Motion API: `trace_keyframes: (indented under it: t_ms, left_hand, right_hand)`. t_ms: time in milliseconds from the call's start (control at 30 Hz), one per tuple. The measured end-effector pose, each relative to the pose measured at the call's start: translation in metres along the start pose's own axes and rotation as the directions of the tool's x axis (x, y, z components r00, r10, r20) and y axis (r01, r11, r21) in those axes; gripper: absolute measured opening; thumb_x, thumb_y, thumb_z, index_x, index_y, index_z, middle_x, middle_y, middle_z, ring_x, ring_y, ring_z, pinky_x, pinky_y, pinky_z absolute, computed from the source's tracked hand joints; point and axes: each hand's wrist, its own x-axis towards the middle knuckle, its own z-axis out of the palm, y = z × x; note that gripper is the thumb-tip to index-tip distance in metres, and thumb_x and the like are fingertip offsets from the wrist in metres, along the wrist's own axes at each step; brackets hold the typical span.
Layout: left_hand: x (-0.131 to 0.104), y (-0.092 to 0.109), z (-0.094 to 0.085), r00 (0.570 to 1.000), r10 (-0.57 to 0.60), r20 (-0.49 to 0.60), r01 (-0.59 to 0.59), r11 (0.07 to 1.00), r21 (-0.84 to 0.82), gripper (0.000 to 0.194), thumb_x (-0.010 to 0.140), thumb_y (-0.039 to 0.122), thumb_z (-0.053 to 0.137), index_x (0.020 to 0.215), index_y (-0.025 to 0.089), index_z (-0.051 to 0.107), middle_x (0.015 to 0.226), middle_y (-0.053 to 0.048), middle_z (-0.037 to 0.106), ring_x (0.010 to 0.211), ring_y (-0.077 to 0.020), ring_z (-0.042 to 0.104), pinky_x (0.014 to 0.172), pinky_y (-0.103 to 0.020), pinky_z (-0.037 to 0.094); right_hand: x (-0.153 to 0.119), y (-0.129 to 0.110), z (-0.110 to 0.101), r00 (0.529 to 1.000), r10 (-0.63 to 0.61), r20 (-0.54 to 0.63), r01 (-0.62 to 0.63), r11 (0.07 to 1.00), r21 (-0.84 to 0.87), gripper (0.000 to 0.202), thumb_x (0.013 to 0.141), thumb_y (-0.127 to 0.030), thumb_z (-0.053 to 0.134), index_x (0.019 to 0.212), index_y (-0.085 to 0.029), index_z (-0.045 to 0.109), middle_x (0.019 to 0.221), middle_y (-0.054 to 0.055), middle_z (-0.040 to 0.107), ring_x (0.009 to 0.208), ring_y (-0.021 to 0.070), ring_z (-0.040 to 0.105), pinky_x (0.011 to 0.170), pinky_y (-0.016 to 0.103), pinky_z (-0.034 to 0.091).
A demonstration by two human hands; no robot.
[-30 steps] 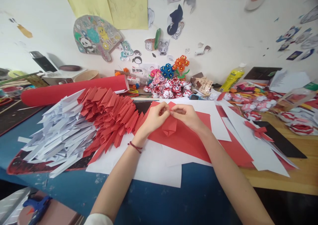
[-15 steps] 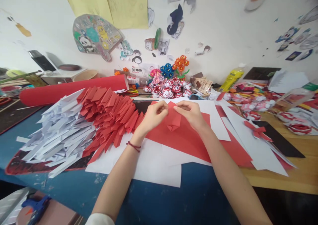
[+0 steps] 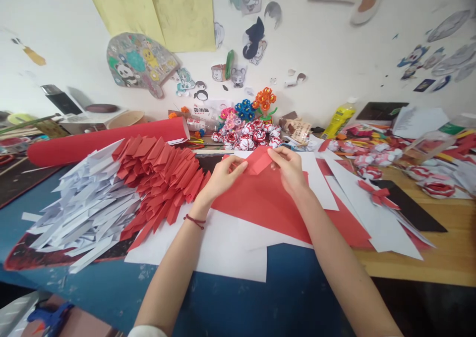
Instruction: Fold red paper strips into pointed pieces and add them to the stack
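While the right hand pinches the folded red paper at its right end, the left hand curls narrowly by its left, grip unclear from here; the paper sits between them.

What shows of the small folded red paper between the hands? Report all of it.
The small folded paper is plain red and looks matte, with straight edges and a paler flap across its lower part. It is tilted, over the large red sheet. The right hand pinches it near its upper right edge; the left hand is at its left side, though whether it touches is unclear.
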Motion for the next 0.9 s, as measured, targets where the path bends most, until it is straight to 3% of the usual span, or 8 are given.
trace_keyframes:
  t_ms: [167, 267, 367, 500, 600, 733, 900]
  left_hand:
    - [0.001, -0.004, 0.001, 0.999, 0.006, 0.036, -0.004, 0.999, -0.032, 0.034, 0.085, 0.048, 0.060, 0.079, 0.016, 0.064, 0.077, -0.002, 0.064, 0.069, -0.0115, 0.053, 0.065, -0.023, 0.040]
    - [0.002, -0.009, 0.001, 1.000, -0.025, -0.012, 0.024, 0.999, -0.038, 0.033, 0.083, 0.047, 0.062, 0.076, 0.015, 0.063, 0.072, -0.001, 0.062, 0.066, -0.0111, 0.052, 0.063, -0.022, 0.040]
    - [0.003, -0.016, -0.001, 0.999, -0.047, -0.027, 0.046, 0.999, -0.019, 0.032, 0.084, 0.046, 0.061, 0.076, 0.014, 0.063, 0.072, -0.001, 0.062, 0.067, -0.0112, 0.052, 0.062, -0.021, 0.040]
    - [0.005, -0.025, -0.003, 0.998, -0.064, -0.015, 0.064, 0.998, 0.001, 0.032, 0.084, 0.044, 0.060, 0.076, 0.014, 0.063, 0.071, -0.002, 0.063, 0.067, -0.0118, 0.054, 0.063, -0.021, 0.041]
    - [0.006, -0.030, -0.002, 0.996, -0.083, 0.037, 0.084, 0.995, -0.044, 0.033, 0.083, 0.045, 0.060, 0.078, 0.013, 0.064, 0.068, -0.002, 0.063, 0.064, -0.0118, 0.056, 0.062, -0.022, 0.041]
    - [0.006, -0.033, -0.002, 0.993, -0.099, 0.059, 0.102, 0.993, -0.060, 0.034, 0.078, 0.046, 0.065, 0.083, 0.013, 0.065, 0.068, -0.001, 0.062, 0.061, -0.0108, 0.054, 0.059, -0.021, 0.039]
    - [0.004, -0.029, -0.005, 0.986, -0.117, 0.117, 0.101, 0.986, 0.135, 0.027, 0.077, 0.041, 0.066, 0.075, 0.014, 0.065, 0.066, 0.001, 0.062, 0.064, -0.0115, 0.053, 0.062, -0.022, 0.039]
  right_hand:
    - [0.001, 0.000, -0.002, 0.999, 0.030, 0.018, -0.030, 0.999, 0.043, 0.028, 0.069, -0.041, 0.080, 0.072, -0.019, 0.064, 0.065, -0.002, 0.055, 0.053, 0.0093, 0.047, 0.051, 0.025, 0.039]
    - [0.003, 0.001, -0.007, 0.987, 0.103, 0.123, -0.102, 0.995, -0.008, 0.029, 0.070, -0.043, 0.079, 0.075, -0.019, 0.063, 0.061, -0.002, 0.057, 0.053, 0.0103, 0.050, 0.052, 0.024, 0.040]
    - [0.005, 0.002, -0.017, 0.946, 0.186, 0.264, -0.158, 0.980, -0.124, 0.031, 0.072, -0.044, 0.077, 0.076, -0.018, 0.063, 0.060, -0.001, 0.059, 0.054, 0.0109, 0.053, 0.054, 0.024, 0.042]
    - [0.008, 0.006, -0.028, 0.880, 0.307, 0.362, -0.206, 0.934, -0.290, 0.035, 0.069, -0.046, 0.079, 0.076, -0.016, 0.064, 0.066, 0.001, 0.064, 0.056, 0.0109, 0.056, 0.056, 0.024, 0.042]
    - [0.009, 0.010, -0.032, 0.857, 0.349, 0.378, -0.206, 0.906, -0.370, 0.037, 0.068, -0.049, 0.078, 0.074, -0.015, 0.064, 0.064, 0.002, 0.064, 0.056, 0.0115, 0.057, 0.053, 0.023, 0.039]
    - [0.010, 0.014, -0.032, 0.865, 0.348, 0.361, -0.200, 0.900, -0.388, 0.039, 0.067, -0.051, 0.079, 0.073, -0.016, 0.062, 0.062, 0.002, 0.064, 0.057, 0.0129, 0.058, 0.054, 0.024, 0.040]
    - [0.010, 0.014, -0.034, 0.832, 0.376, 0.408, -0.158, 0.865, -0.476, 0.040, 0.072, -0.053, 0.074, 0.070, -0.016, 0.061, 0.064, 0.003, 0.063, 0.061, 0.0141, 0.058, 0.057, 0.025, 0.039]
